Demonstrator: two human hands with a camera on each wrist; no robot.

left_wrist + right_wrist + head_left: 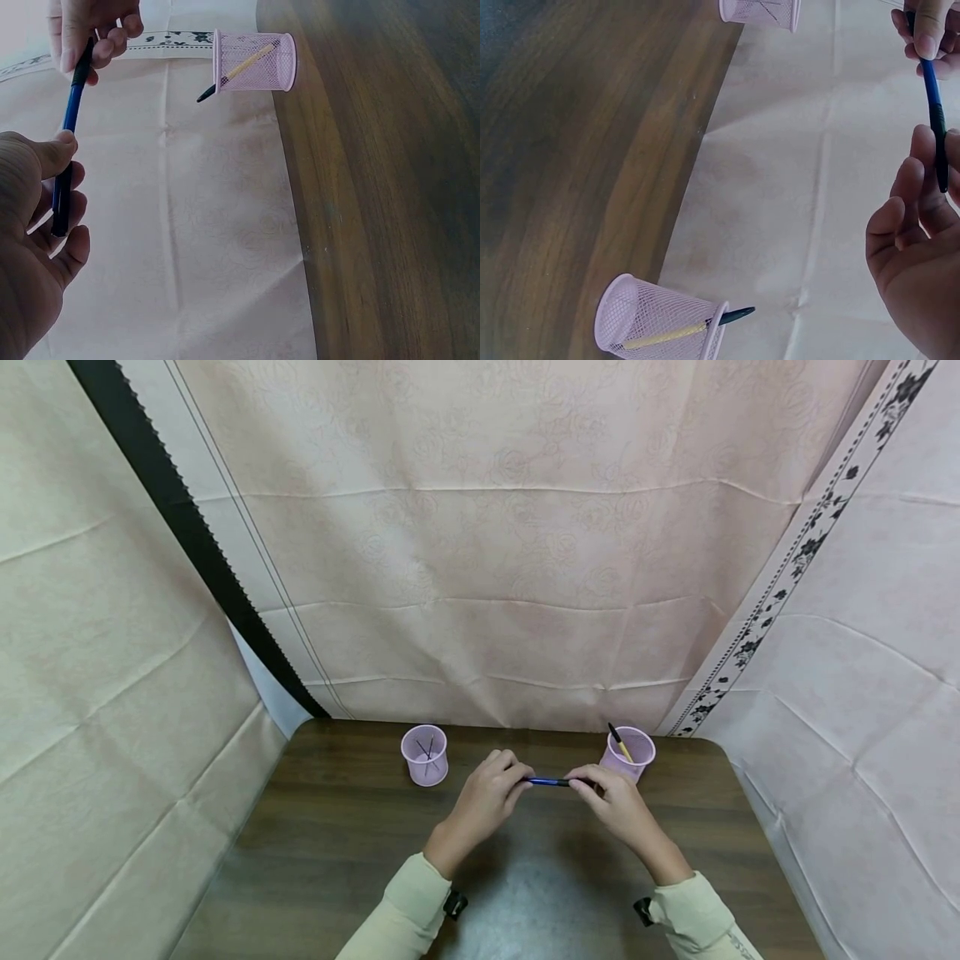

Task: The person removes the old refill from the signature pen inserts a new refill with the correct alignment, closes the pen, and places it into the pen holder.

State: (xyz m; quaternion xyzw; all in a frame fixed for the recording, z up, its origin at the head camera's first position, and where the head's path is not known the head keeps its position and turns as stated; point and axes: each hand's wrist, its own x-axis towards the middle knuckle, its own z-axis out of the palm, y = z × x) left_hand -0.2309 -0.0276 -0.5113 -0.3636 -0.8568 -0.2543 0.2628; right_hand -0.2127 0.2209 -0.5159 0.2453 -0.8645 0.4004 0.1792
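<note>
A blue pen with dark ends (pixel 549 782) is held level above the table, between both hands. My left hand (pixel 486 799) pinches its left end between thumb and fingers. At the other end, the thumb and fingers of my right hand (pixel 617 806) pinch the dark part. In the right wrist view the pen's dark tip (pixel 943 176) shows beyond the right thumb. Just behind the right hand stands a pink mesh cup (pixel 639 745), with a yellow pen with a black end (pixel 620 743) leaning in it.
A second pink mesh cup (pixel 424 772) stands at the back left of the brown wooden table (pixel 315 827); thin dark lines show inside, and I cannot tell what they are. Patterned cloth (pixel 480 568) hangs behind the table's back edge and along both sides.
</note>
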